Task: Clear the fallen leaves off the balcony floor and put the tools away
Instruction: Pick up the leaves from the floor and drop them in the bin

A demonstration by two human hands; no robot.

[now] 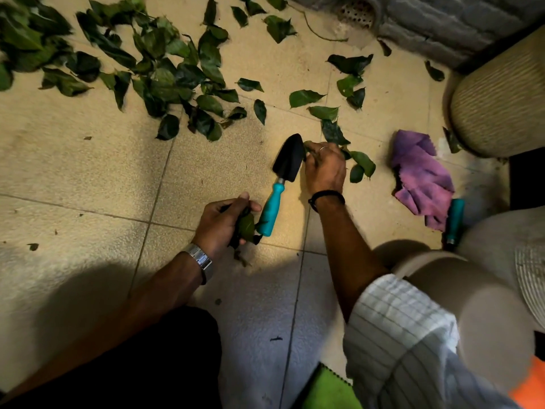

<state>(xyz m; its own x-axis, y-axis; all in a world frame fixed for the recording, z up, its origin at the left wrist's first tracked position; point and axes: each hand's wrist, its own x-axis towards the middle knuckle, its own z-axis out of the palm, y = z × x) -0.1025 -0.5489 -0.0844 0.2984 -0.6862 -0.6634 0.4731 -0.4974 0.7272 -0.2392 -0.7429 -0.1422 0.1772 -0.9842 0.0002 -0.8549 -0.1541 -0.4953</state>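
Several dark green leaves [165,72] lie scattered over the beige tiled floor [88,172], thickest at the upper left. A trowel [280,181] with a black blade and teal handle lies on the floor between my hands. My left hand [221,222] grips a bunch of leaves [246,228] beside the trowel's handle end. My right hand [324,166] reaches down beside the blade, its fingers curled on a leaf [308,146] on the floor. More leaves [361,166] lie just right of that hand.
A purple cloth [418,175] lies crumpled at the right, with a second teal-handled tool [454,219] partly under it. A ribbed beige pot [501,101] stands at the far right. A floor drain [356,11] sits by the grey wall. A green cloth [327,388] shows at the bottom.
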